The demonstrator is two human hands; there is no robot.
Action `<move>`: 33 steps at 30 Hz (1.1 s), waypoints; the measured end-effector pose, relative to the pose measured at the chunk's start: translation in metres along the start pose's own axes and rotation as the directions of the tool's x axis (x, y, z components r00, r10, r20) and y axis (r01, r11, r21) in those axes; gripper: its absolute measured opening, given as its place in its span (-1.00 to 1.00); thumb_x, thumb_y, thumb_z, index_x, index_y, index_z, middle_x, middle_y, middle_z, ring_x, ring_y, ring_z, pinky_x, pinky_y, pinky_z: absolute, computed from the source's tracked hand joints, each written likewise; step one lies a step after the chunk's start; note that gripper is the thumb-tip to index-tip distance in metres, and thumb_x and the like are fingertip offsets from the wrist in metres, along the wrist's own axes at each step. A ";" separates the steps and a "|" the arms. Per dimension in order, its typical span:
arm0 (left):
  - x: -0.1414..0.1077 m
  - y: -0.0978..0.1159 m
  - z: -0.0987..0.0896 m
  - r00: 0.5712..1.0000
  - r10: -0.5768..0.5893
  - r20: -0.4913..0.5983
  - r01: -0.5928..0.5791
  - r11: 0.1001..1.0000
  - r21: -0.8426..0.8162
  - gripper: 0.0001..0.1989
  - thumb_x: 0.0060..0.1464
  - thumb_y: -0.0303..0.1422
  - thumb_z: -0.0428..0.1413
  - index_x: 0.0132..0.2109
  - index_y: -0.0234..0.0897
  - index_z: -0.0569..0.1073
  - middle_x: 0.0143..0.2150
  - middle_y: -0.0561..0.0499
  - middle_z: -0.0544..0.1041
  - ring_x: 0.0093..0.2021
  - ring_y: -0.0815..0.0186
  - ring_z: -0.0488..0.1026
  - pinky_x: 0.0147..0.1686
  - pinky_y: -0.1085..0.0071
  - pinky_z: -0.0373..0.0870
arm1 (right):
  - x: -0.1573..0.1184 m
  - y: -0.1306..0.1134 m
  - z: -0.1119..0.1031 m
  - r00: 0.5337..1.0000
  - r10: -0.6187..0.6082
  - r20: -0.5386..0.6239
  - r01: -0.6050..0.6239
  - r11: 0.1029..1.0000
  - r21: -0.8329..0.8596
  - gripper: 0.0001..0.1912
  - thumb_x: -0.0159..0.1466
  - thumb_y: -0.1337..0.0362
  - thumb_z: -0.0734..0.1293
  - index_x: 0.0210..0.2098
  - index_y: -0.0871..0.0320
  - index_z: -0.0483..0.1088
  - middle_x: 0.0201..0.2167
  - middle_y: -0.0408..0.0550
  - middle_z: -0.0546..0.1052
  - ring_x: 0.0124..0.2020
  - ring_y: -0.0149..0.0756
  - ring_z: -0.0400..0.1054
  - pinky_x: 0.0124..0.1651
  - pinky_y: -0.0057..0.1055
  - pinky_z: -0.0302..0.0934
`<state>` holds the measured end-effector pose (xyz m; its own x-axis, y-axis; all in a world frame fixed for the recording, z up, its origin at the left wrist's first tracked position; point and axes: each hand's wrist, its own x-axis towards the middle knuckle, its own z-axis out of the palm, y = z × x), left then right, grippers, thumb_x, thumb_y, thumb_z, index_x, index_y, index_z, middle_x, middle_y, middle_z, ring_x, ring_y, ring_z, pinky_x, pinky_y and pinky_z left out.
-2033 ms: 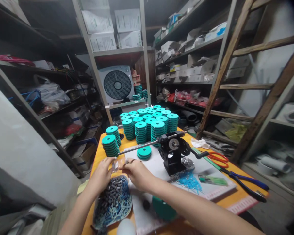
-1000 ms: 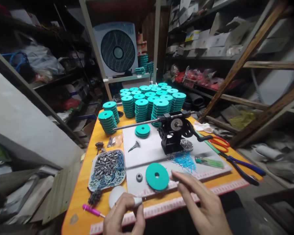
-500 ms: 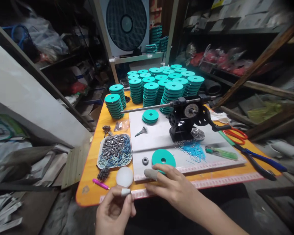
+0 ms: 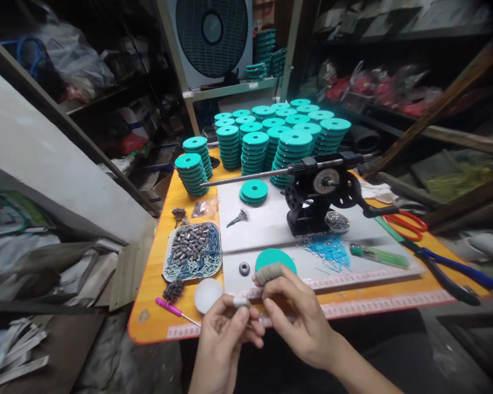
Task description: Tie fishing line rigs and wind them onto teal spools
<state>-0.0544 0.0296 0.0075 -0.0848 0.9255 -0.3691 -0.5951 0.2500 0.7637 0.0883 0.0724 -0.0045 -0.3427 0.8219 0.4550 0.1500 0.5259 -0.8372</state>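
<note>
Over the table's front edge my left hand point(image 4: 225, 339) is closed in a pinch, a pale cover on its index finger pressed against the thumb. Whatever is between those tips is too small to make out. Close by on the right, my right hand point(image 4: 302, 317) has curled fingers, with a grey wrapping round the index finger. Its thumb lies near the middle finger, and anything held there cannot be seen. Behind this hand lies a flat green spool point(image 4: 273, 258), partly covered by the fingers. A small dark metal ring point(image 4: 244, 268) rests left of the spool.
A tray point(image 4: 221, 257) of metal sleeves and screws stands left, near a white round lid point(image 4: 208, 295) and a pink-handled screwdriver point(image 4: 168, 307). A black hand-cranked winder point(image 4: 312, 202) stands on the white board. Stacked green spools point(image 4: 254, 153) fill the back; pliers point(image 4: 447, 268) lie right.
My left hand has moved right and slightly up, close to my right hand. My right hand has drawn back from the spool and curled its fingers. The view has shifted slightly.
</note>
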 end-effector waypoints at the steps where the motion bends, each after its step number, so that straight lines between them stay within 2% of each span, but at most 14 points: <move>1: 0.003 -0.003 0.003 1.000 -0.012 0.011 0.012 1.000 -0.008 -0.76 -0.15 -0.34 0.36 -0.37 -0.36 0.49 -0.45 -0.03 0.57 -0.50 0.39 0.49 -0.54 0.56 0.44 | 0.000 0.001 0.000 1.000 0.010 -0.014 -0.010 1.000 0.021 -0.91 0.26 0.44 0.19 -0.32 0.13 0.26 -0.30 -0.07 0.31 -0.23 -0.29 0.28 -0.22 -0.35 0.22; 5: 0.011 -0.011 0.008 0.998 -0.059 0.019 0.060 0.995 -0.080 -0.82 -0.11 -0.41 0.34 -0.34 -0.32 0.51 -0.39 0.02 0.59 -0.43 0.43 0.52 -0.44 0.58 0.48 | 0.001 0.003 0.000 0.999 0.031 -0.030 -0.030 0.999 0.029 -0.91 0.20 0.45 0.20 -0.39 0.14 0.22 -0.36 -0.10 0.27 -0.32 -0.32 0.24 -0.32 -0.39 0.19; 10: 0.016 -0.013 0.004 0.990 -0.137 0.041 0.142 0.975 -0.169 -0.83 -0.10 -0.44 0.34 -0.32 -0.30 0.51 -0.35 0.03 0.60 -0.37 0.42 0.54 -0.33 0.54 0.51 | 0.003 -0.002 0.000 0.997 0.062 -0.054 -0.062 0.998 0.007 -0.88 0.14 0.48 0.20 -0.43 0.14 0.18 -0.41 -0.12 0.25 -0.37 -0.34 0.20 -0.36 -0.41 0.14; 15: 0.018 -0.012 0.003 0.987 -0.158 0.011 0.157 0.969 -0.193 -0.79 -0.15 -0.45 0.36 -0.32 -0.30 0.52 -0.36 0.05 0.59 -0.38 0.45 0.54 -0.32 0.57 0.51 | 0.004 -0.003 0.001 0.994 0.099 -0.042 -0.099 0.995 0.002 -0.88 0.13 0.48 0.20 -0.44 0.15 0.19 -0.43 -0.13 0.24 -0.38 -0.34 0.20 -0.36 -0.41 0.13; 19: 0.019 -0.010 0.004 0.985 -0.172 0.029 0.174 0.969 -0.175 -0.81 -0.13 -0.45 0.35 -0.32 -0.32 0.53 -0.36 0.04 0.58 -0.37 0.44 0.53 -0.31 0.57 0.51 | 0.006 -0.003 0.001 0.993 0.112 -0.042 -0.111 0.994 0.018 -0.88 0.14 0.49 0.20 -0.43 0.15 0.19 -0.42 -0.14 0.23 -0.39 -0.37 0.19 -0.37 -0.43 0.11; 25: 0.019 -0.010 0.003 0.983 -0.174 0.050 0.180 0.970 -0.165 -0.83 -0.11 -0.46 0.34 -0.32 -0.34 0.54 -0.36 0.03 0.56 -0.37 0.43 0.51 -0.32 0.53 0.52 | 0.005 -0.004 0.001 0.993 0.109 -0.038 -0.109 0.994 0.022 -0.87 0.13 0.50 0.21 -0.44 0.15 0.18 -0.42 -0.14 0.23 -0.39 -0.38 0.18 -0.38 -0.44 0.10; 33: 0.019 -0.009 0.004 0.984 -0.176 0.022 0.177 0.972 -0.157 -0.81 -0.15 -0.45 0.36 -0.33 -0.33 0.54 -0.36 0.03 0.55 -0.37 0.43 0.51 -0.33 0.53 0.52 | 0.006 -0.005 0.001 0.994 0.100 -0.043 -0.100 0.995 0.011 -0.88 0.12 0.49 0.20 -0.44 0.16 0.19 -0.43 -0.14 0.23 -0.39 -0.37 0.19 -0.38 -0.44 0.10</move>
<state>-0.0469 0.0460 -0.0041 0.0386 0.8730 -0.4862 -0.7187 0.3623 0.5934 0.0851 0.0746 0.0017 -0.2859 0.8792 0.3811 0.1729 0.4385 -0.8819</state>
